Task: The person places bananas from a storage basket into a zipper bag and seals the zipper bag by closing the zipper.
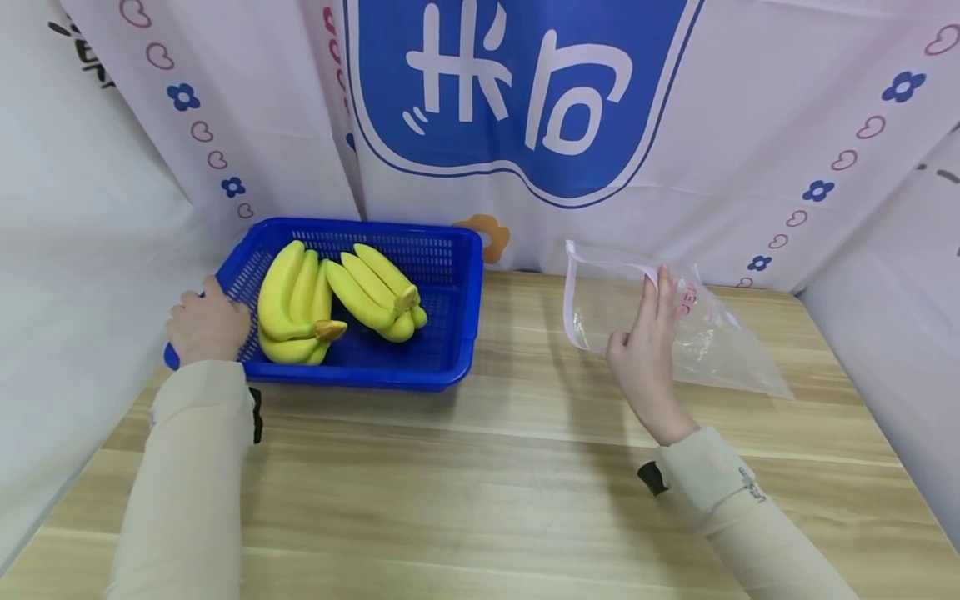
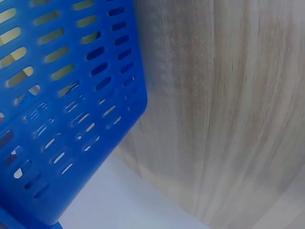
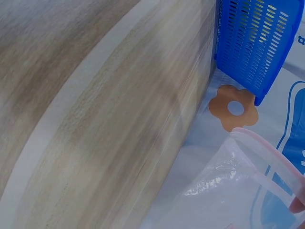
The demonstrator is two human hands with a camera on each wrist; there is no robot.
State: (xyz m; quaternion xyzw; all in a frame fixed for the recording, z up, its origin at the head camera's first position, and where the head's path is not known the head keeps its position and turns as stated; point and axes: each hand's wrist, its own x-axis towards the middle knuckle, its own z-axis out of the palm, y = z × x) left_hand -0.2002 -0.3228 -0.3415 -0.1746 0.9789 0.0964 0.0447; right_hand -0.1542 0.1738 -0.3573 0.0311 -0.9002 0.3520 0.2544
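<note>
At the left, a blue plastic basket [image 1: 468, 333] with slotted walls holds two bunches of yellow bananas [image 1: 288, 296], [image 1: 375, 292]. My left hand [image 1: 208, 323] grips the basket's left rim. In the left wrist view the basket wall [image 2: 71, 86] fills the left side, and the hand is out of sight. To the right, my right hand [image 1: 648, 362] pinches a clear plastic zip bag [image 1: 720, 342] by its pale pink mouth edge. The bag hangs slack, its mouth towards the basket. In the right wrist view only fingertips [image 3: 298, 205] show at the bag's edge.
Both arms reach over a wood-grain table [image 1: 510, 492]. Behind it hangs a white cloth [image 1: 480, 196] printed with a blue sign and flowers. White sheets [image 1: 67, 275] line both sides. The basket's back stands close to the cloth.
</note>
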